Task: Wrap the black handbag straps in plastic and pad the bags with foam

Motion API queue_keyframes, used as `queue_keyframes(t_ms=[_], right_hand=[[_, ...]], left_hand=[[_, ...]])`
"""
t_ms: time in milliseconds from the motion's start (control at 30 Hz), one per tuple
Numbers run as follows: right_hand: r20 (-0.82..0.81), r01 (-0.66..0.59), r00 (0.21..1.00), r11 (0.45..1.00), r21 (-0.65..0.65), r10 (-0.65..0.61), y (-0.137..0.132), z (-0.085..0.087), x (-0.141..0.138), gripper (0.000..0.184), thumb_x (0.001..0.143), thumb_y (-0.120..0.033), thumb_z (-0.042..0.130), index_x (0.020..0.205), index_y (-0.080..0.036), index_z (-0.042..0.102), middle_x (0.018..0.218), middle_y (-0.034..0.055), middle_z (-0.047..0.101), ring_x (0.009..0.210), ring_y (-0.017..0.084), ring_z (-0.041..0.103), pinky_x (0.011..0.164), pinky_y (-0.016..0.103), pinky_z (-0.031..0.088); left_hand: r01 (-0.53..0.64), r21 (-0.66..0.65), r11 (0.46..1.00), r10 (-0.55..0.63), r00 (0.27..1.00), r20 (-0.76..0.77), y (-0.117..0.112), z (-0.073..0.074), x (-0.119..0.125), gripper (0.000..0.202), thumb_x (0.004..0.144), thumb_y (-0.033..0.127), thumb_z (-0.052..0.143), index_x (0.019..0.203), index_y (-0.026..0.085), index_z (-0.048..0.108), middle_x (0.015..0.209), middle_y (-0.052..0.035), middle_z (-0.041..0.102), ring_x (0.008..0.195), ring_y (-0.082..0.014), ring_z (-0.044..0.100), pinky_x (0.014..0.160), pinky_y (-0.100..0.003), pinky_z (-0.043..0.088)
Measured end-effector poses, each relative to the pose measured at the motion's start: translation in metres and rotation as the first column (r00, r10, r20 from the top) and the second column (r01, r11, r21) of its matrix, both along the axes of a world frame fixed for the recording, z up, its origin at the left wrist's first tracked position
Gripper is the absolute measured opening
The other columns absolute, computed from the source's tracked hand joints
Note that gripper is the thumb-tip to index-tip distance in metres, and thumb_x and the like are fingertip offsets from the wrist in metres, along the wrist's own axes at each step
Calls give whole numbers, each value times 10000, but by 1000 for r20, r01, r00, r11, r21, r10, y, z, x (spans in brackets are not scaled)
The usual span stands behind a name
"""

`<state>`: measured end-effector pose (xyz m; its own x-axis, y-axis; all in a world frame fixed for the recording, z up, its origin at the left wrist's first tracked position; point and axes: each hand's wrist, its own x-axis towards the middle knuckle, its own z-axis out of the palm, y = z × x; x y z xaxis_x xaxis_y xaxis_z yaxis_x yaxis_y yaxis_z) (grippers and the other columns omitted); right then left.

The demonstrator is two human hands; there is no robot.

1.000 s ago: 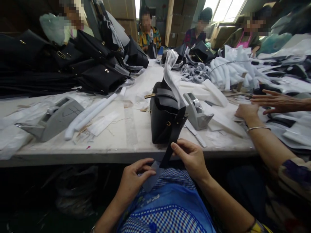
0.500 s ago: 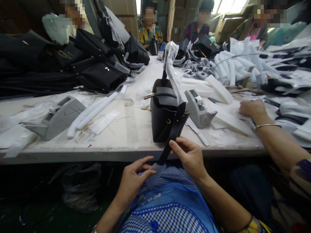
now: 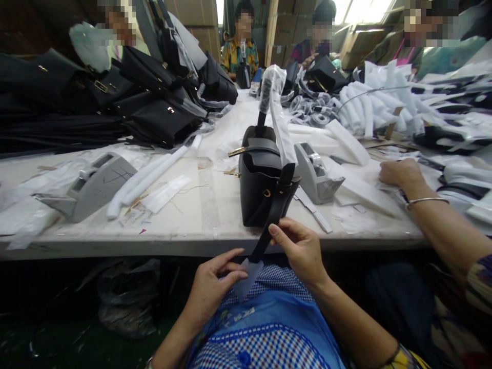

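Observation:
A black handbag [image 3: 259, 192] stands upright at the table's front edge, its handle wrapped in clear plastic [image 3: 282, 130]. From its side a black strap [image 3: 264, 241] slants down over the edge toward my lap. Thumb and fingers of my right hand [image 3: 302, 251] pinch this strap midway. At the strap's lower end is a small translucent wrapping sheet [image 3: 248, 279]. My left hand [image 3: 215, 282] holds the sheet's left edge between thumb and fingers. A blue checked apron [image 3: 265, 343] covers my lap.
Grey tape dispensers stand left [image 3: 92, 187] and right [image 3: 317, 174] of the bag. Black bags [image 3: 161, 118] are heaped at left, white foam rolls [image 3: 365, 105] at right. A co-worker's hand [image 3: 402, 174] rests on the table at right; other people sit across.
Both my hands stay nearly in place on the strap and the sheet. Across the table, a person has raised a hand near a black bag.

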<state>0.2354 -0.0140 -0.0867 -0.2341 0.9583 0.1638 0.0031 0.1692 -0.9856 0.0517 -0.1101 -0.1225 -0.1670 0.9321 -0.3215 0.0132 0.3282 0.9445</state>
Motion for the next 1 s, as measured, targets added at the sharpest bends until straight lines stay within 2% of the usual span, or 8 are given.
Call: queue_keyframes(t_ms=[200, 300, 433, 600, 800, 900, 1000], right_hand=[[23, -39, 999, 999, 3, 39, 1, -8, 1, 196, 880, -358, 701, 796, -181, 687, 696, -18, 592, 627, 114, 590, 595, 215, 468], [85, -44, 996, 999, 26, 42, 4, -14, 2, 195, 887, -371, 692, 820, -188, 692, 723, -8, 601, 663, 130, 597, 613, 229, 472], [186, -22, 982, 989, 144, -6, 9, -11, 10, 203, 917, -378, 645, 933, -188, 716, 827, 32, 672, 732, 163, 643, 691, 263, 506], [315, 1, 944, 954, 299, -100, 12, 3, 24, 248, 977, -358, 541, 995, -201, 732, 882, 55, 707, 785, 179, 664, 779, 292, 508], [317, -37, 948, 980, 195, -27, 19, 6, 15, 260, 935, -404, 603, 969, -187, 741, 887, 59, 731, 764, 186, 676, 711, 281, 526], [282, 2, 958, 987, 161, -48, 25, 9, 6, 292, 920, -441, 616, 929, -180, 746, 839, 57, 738, 716, 182, 664, 648, 273, 516], [282, 42, 955, 981, 187, -95, 30, 14, 1, 292, 902, -443, 636, 839, -179, 745, 773, 49, 730, 673, 176, 646, 611, 268, 495]], left_hand=[[-49, 16, 999, 47, 994, 98, 8, -3, 6, 482, 714, 305, 795, 1168, 169, 710, 834, -49, 789, 805, -205, 740, 763, -259, 558], [-93, 50, 994, 83, 981, 178, 17, -3, 15, 469, 722, 332, 804, 1151, 168, 712, 879, -67, 791, 812, -206, 740, 740, -252, 560], [-150, 95, 984, 118, 952, 283, 32, 3, 32, 462, 714, 371, 824, 1108, 155, 718, 864, -80, 788, 806, -211, 740, 737, -254, 561], [-295, 102, 950, 235, 890, 390, 52, 19, 53, 480, 686, 389, 848, 1071, 143, 701, 899, -91, 784, 857, -217, 741, 760, -252, 561], [-356, 192, 915, 234, 853, 467, 77, 33, 60, 472, 706, 359, 840, 1097, 158, 665, 1024, -99, 768, 952, -226, 729, 830, -288, 567], [-358, 267, 895, 215, 869, 446, 84, 37, 58, 438, 725, 345, 825, 1091, 164, 665, 1057, -95, 761, 992, -217, 716, 868, -292, 557], [-324, 321, 890, 179, 895, 408, 82, 38, 54, 434, 757, 361, 802, 1127, 186, 659, 1112, -77, 748, 1055, -209, 692, 930, -294, 529]])
